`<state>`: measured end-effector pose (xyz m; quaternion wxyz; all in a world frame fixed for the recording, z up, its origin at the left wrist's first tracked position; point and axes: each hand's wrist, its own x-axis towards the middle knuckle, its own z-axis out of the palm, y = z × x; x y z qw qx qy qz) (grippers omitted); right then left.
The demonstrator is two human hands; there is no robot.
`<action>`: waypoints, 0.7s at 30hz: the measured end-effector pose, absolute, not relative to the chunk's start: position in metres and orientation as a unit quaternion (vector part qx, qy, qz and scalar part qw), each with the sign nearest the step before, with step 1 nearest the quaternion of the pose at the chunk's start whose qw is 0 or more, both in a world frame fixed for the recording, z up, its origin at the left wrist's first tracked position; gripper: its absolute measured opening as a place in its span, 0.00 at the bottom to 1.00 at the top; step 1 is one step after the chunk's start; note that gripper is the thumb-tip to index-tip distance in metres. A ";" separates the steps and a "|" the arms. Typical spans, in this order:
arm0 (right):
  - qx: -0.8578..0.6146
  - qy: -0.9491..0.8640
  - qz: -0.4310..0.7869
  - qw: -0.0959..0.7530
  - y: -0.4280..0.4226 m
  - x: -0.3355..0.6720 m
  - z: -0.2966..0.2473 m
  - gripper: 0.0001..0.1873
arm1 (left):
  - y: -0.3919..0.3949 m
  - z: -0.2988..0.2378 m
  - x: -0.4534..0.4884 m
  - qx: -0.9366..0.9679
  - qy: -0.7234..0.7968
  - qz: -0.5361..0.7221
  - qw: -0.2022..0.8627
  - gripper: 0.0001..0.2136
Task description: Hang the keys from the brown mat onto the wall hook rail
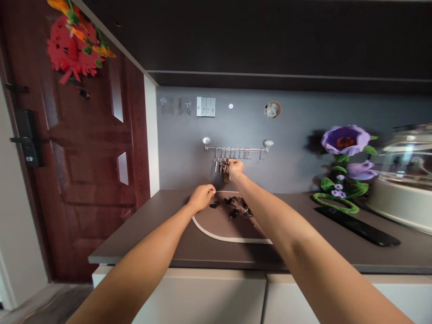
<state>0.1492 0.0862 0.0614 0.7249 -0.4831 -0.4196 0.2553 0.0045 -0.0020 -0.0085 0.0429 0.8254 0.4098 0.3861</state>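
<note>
My right hand (pixel 234 168) is raised to the metal hook rail (pixel 236 148) on the grey wall, fingers closed on a bunch of keys (pixel 221 165) that hangs from the rail's left hooks. My left hand (pixel 201 197) hovers lower, loosely curled over the left rim of a shallow brown tray (pixel 222 235) with a white edge. In the tray lie several dark keys (pixel 236 208), just right of the left hand. I cannot make out anything between the left fingers.
A dark countertop (pixel 145 234) carries the tray, a purple flower ornament (pixel 344 166) and a black flat object (pixel 357 227) at the right. A pale appliance with a clear lid (pixel 405 180) stands far right. A red-brown door (pixel 84 157) is at the left.
</note>
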 end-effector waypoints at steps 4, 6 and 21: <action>-0.483 -0.399 0.289 0.724 0.076 0.147 0.063 0.07 | -0.002 -0.008 0.003 0.824 0.411 0.387 0.046 0.08; -0.496 -0.413 0.268 0.716 0.074 0.148 0.063 0.08 | -0.002 -0.008 0.003 0.825 0.409 0.388 0.044 0.08; -0.488 -0.510 0.229 0.671 0.036 0.155 0.052 0.23 | 0.004 -0.008 -0.002 0.829 0.391 0.393 0.075 0.10</action>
